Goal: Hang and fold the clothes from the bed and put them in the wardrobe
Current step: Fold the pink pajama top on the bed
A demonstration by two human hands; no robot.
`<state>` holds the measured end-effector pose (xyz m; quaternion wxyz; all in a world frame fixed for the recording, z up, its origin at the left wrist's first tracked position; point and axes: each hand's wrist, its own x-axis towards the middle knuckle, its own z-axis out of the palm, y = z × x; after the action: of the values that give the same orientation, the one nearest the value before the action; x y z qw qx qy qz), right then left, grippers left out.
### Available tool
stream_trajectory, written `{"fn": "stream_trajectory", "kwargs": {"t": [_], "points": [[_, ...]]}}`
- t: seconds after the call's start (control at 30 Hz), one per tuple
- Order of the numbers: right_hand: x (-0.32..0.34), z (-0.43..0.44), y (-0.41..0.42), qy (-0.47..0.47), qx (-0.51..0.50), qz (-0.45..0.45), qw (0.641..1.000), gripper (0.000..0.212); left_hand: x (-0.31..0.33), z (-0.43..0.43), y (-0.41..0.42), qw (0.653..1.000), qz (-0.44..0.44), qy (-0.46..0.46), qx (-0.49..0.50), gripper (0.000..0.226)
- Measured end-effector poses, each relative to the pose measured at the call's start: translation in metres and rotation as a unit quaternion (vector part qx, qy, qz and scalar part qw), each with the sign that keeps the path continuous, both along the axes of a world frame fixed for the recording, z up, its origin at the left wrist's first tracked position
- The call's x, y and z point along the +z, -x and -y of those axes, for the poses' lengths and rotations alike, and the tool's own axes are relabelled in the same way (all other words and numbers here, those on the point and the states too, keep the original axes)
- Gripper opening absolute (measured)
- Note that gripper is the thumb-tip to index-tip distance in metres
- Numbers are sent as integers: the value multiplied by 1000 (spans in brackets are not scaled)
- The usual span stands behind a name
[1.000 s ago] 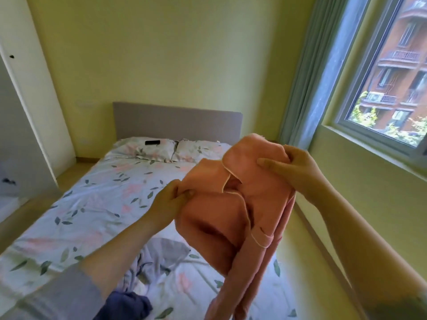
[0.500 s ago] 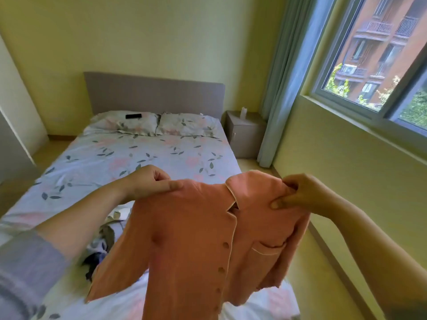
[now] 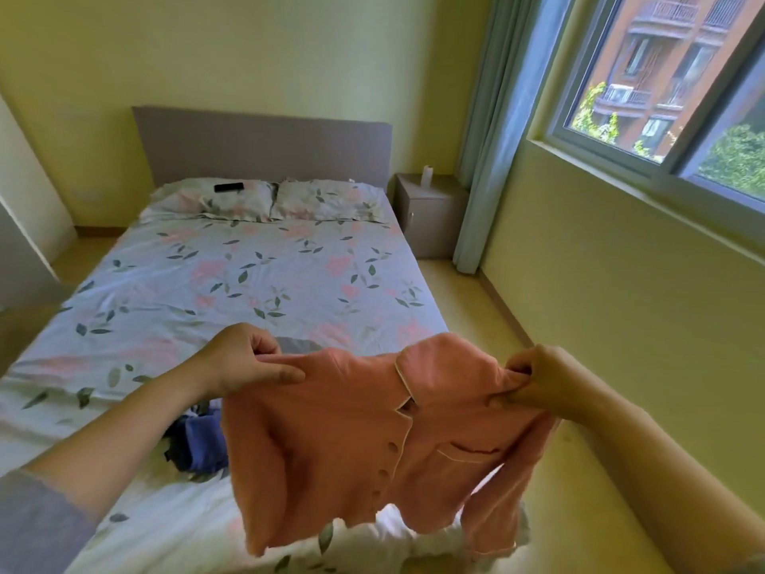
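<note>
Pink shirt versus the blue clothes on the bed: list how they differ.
The pink shirt is spread out, front showing; the blue clothes lie crumpled. The pink shirt hangs pinched at the shoulders by the left hand and right hand; the blue clothes rest on the bed, untouched. Neither is folded.

One pink shirt (image 3: pixel 331 441) up in the air, and two hands on it: left hand (image 3: pixel 244 358), right hand (image 3: pixel 538 383), one grip at each shoulder. On that shirt, one chest pocket (image 3: pixel 467 451), and I count three buttons (image 3: pixel 391 447) showing, maybe more lost in the folds. One bed (image 3: pixel 248 283), one headboard (image 3: pixel 261 147). Two pillows: left pillow (image 3: pixel 215 198), right pillow (image 3: pixel 327 203). One flat black object (image 3: pixel 229 187) on the left one. One heap of dark blue clothes (image 3: pixel 198 445), pieces in it impossible to count, plus one grey piece (image 3: pixel 298 345) peeking out. One nightstand (image 3: pixel 430 217), one small white item (image 3: pixel 427 175) on it, one curtain (image 3: pixel 484 138), one window (image 3: pixel 662 76).
</note>
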<state>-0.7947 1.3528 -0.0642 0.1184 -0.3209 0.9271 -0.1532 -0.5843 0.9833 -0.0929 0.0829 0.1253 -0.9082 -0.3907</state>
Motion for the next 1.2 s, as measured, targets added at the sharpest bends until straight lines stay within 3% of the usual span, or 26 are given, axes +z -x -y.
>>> {"fn": "stream_trajectory", "kwargs": {"t": [0.17, 0.37, 0.47, 0.57, 0.67, 0.8, 1.03, 1.2], "points": [[-6, -12, -16, 20, -32, 35, 999, 44, 7, -12, -8, 1000, 0, 17, -24, 61], [-23, -33, -15, -25, -42, 93, 995, 40, -25, -10, -31, 996, -11, 87, 4, 59], [-42, -21, -3, -45, -39, 92, 994, 28, -44, 3, -19, 995, 25, 93, 26, 52], [-64, -10, 20, -63, -44, 94, 993, 31, -65, 9, 7, 993, 72, 89, 35, 50], [-89, 9, 51, -75, -42, 95, 992, 29, -88, 24, 38, 986, 108, 105, 70, 47], [-125, 42, 118, -72, -49, 68, 994, 11, -119, 41, 109, 969, 152, 139, 133, 26], [-223, 128, 252, -26, -87, 71, 993, 17, -209, 86, 246, 942, 183, 161, 229, 26], [-295, 183, 325, -5, -126, -1, 992, 11, -277, 135, 331, 933, 175, 201, 241, 25]]}}
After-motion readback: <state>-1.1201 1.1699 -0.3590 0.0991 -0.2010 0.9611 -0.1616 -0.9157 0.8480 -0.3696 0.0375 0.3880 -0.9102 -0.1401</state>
